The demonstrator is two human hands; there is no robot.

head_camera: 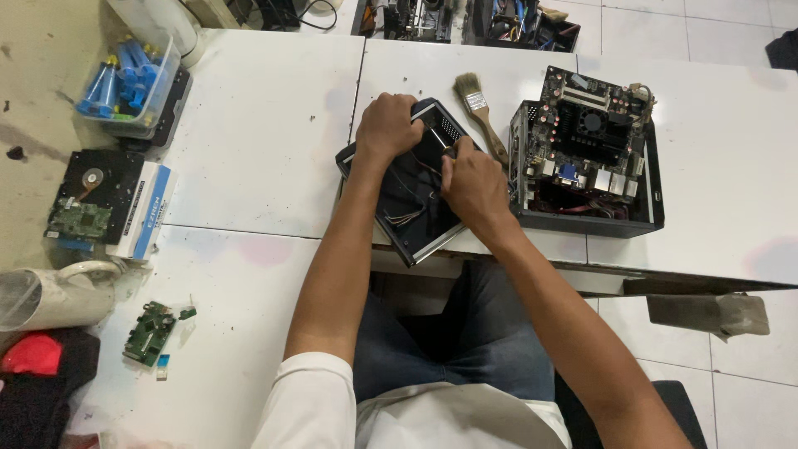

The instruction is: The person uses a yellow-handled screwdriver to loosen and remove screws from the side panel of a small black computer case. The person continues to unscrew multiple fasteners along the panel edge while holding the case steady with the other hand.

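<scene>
Black metal case panel, left hand gripping its edge, right hand clenched, perhaps on a tool.

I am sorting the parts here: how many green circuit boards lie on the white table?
2: one green circuit board on the hard drive at far left, another green board loose on the table nearer the person. Others may be hidden.

Left hand fisted, right hand clenched, forearms converging.
</scene>
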